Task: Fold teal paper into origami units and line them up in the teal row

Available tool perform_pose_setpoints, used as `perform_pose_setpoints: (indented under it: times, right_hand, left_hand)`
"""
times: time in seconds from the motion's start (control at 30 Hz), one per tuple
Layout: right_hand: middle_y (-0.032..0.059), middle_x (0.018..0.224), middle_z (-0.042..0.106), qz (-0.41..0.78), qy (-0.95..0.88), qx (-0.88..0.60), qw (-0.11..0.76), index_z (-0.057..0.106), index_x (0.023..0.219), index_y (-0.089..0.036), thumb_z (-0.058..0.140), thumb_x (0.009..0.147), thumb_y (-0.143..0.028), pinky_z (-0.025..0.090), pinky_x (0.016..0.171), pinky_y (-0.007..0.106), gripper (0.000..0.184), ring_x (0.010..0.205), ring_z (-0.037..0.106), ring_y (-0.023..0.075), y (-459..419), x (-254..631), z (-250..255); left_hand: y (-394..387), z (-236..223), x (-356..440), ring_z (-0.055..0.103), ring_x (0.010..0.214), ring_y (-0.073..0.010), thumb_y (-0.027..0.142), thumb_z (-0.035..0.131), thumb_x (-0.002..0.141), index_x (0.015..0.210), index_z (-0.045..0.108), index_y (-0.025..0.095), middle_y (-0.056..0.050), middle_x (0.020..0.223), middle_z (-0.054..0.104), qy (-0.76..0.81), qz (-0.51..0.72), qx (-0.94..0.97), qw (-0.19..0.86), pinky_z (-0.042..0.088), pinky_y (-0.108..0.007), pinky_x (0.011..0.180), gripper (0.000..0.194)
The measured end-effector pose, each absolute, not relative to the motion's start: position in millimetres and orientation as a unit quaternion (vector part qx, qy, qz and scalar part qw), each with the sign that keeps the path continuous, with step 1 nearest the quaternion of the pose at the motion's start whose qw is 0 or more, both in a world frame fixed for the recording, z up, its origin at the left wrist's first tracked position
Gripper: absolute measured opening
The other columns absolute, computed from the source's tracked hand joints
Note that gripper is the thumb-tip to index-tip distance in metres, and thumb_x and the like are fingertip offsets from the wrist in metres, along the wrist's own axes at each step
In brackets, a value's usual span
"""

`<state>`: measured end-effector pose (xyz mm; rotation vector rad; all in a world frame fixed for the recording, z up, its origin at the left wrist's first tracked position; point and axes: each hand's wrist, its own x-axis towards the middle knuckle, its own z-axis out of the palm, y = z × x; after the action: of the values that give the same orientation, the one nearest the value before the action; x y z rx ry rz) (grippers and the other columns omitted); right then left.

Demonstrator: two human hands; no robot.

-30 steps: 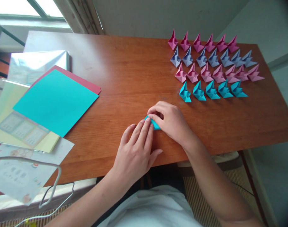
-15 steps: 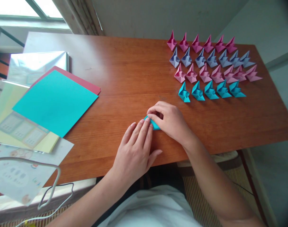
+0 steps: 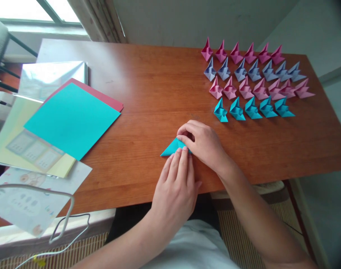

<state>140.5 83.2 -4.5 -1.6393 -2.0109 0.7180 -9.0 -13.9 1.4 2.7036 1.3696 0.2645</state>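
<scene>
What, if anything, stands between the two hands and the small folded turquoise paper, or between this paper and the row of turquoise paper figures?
Nothing visible separates the left hand or right hand from the small folded turquoise paper; both touch it. Toward the row of turquoise paper figures, only the right hand itself is in between.

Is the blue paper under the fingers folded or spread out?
Folded: the small turquoise paper has a sharp point and a crease near the right hand.

1. Here's the folded turquoise paper (image 3: 172, 147), a small, low triangular shape with creases showing, its right end partly hidden.
2. It's lying flat on the wooden table (image 3: 137, 97), near the front edge, one sharp point aimed left!
</scene>
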Motion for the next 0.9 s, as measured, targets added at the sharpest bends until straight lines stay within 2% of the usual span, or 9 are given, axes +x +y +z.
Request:
perform_pose_setpoints:
  times: [0.2,0.3,0.9]
  right_hand:
    - [0.0008,0.090,0.070,0.259,-0.727,-0.595,0.224,0.067,0.083,-0.022,0.066,0.093,-0.019,0.043,0.074,0.030,0.011,0.083,0.062,0.0166,82.4,140.0,-4.1]
    - [0.0005,0.090,0.070,0.256,-0.728,-0.595,0.225,0.068,0.083,-0.023,0.067,0.093,-0.019,0.043,0.075,0.030,0.010,0.082,0.061,0.0165,82.7,140.2,-5.7]
    - [0.0007,0.090,0.070,0.261,-0.724,-0.595,0.230,0.066,0.082,-0.023,0.066,0.093,-0.018,0.045,0.076,0.030,0.012,0.084,0.062,0.0169,82.3,140.2,-4.9]
  left_hand:
    - [-14.4,-3.7,-7.4,0.039,0.151,-0.0352,0.036,0.045,0.104,0.155,0.036,-0.003,-0.024,0.161,0.040,0.456,0.085,0.882,0.076,0.034,-0.048,0.125,0.065]
    - [-11.7,-5.3,-10.1,0.037,0.152,-0.0352,0.038,0.044,0.104,0.155,0.035,-0.004,-0.025,0.162,0.038,0.454,0.084,0.884,0.075,0.032,-0.047,0.126,0.067]
    - [-9.6,-12.9,-11.8,0.042,0.148,-0.0389,0.056,0.046,0.101,0.150,0.042,-0.008,-0.027,0.159,0.042,0.439,0.091,0.893,0.048,0.032,-0.049,0.123,0.081]
